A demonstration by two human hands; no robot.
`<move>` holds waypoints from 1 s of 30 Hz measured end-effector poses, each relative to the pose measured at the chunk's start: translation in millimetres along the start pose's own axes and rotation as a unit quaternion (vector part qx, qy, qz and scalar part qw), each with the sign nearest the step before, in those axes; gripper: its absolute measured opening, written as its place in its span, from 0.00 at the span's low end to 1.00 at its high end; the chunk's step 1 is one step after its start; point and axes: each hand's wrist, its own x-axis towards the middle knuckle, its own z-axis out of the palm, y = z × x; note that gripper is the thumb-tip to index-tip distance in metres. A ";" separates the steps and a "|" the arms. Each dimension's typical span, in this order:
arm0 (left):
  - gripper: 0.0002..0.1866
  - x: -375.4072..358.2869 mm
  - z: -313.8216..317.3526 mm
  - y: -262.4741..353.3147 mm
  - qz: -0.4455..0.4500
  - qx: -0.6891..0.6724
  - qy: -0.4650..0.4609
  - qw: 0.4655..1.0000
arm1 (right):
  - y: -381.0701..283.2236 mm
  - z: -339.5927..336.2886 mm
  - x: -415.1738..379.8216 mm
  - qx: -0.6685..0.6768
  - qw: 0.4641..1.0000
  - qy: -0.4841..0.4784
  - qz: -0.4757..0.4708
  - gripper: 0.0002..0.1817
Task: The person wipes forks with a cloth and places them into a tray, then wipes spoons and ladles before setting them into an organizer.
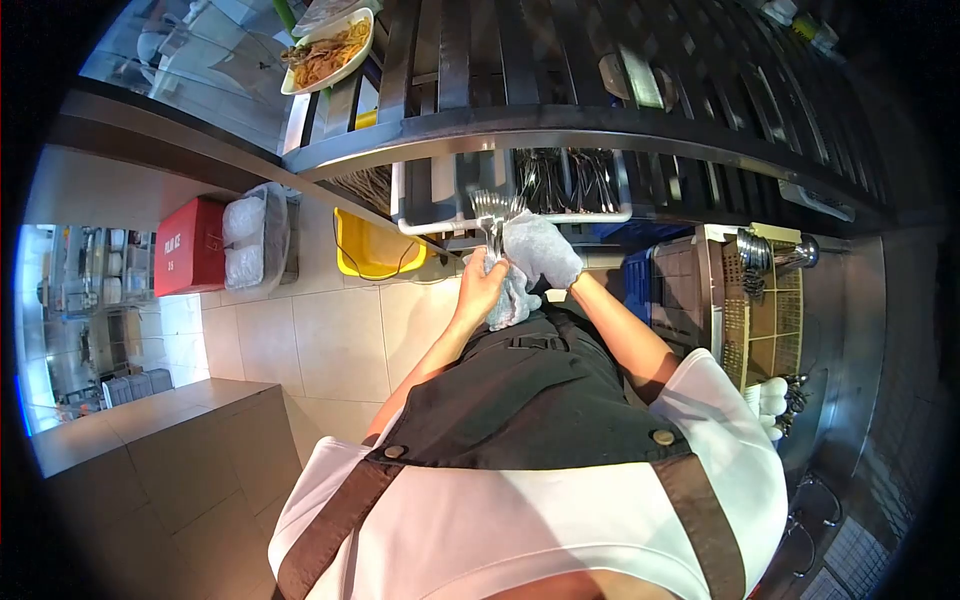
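My left hand (481,288) is closed around a bunch of forks (497,207), tines pointing away from me. Part of a pale grey-blue cloth (513,304) hangs below its fingers. The same or a second cloth (540,248) covers my right hand, hiding its fingers; it is closed in the fabric, touching the forks' right side. Just beyond both hands, under the slatted shelf, is a white-rimmed cutlery tray (590,217). Dark-looking cutlery (562,180) fills its right-hand compartments, and the forks overlap its near edge.
A slatted metal shelf (430,128) overhangs the tray and bears a dish of food (330,55). On the tiled floor at left are a yellow tub (380,262), a red box (188,246) and bagged white containers (243,243). A cutlery basket (735,320) stands at right.
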 end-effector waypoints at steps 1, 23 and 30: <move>0.13 5.9 4.8 -26.5 0.018 -0.041 0.012 0.999 | -2.9 -4.7 -0.5 -0.029 0.999 -0.038 0.026 0.12; 0.12 3.3 6.1 -23.6 0.014 -0.111 0.029 0.993 | -31.8 -92.8 17.5 -0.060 0.935 0.056 0.344 0.12; 0.12 -2.3 2.3 -19.6 -0.026 -0.147 -0.014 0.989 | 10.9 -11.6 6.1 -0.009 0.978 0.058 0.200 0.05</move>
